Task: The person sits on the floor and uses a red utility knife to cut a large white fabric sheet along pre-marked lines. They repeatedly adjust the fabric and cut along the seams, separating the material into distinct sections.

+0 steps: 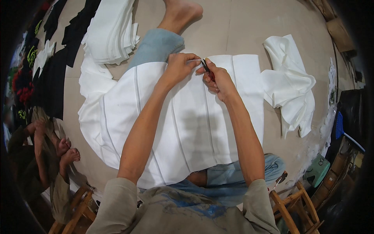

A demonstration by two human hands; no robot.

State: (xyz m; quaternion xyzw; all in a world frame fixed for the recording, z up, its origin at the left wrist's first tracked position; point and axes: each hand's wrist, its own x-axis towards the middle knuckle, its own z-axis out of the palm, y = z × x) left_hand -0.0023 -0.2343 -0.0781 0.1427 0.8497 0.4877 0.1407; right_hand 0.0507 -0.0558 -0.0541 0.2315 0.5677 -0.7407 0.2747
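White cloth (pixel 191 113) with several grey lengthwise lines lies spread over my lap and legs. At its far edge my left hand (pixel 181 69) pinches the cloth between thumb and fingers. Close beside it on the right, my right hand (pixel 219 81) is closed around small scissors (pixel 206 66) with dark blades and a bit of red at the handle. The blade tips point at the cloth edge by my left fingertips. Whether the blades touch a thread there is too small to tell.
A stack of white cloth pieces (pixel 111 33) lies at the far left, and crumpled white cloth (pixel 290 84) at the right. Black garments (pixel 50 82) lie on the left. Another person's feet (pixel 68 150) show at the lower left. Wooden stools (pixel 296 204) stand near me.
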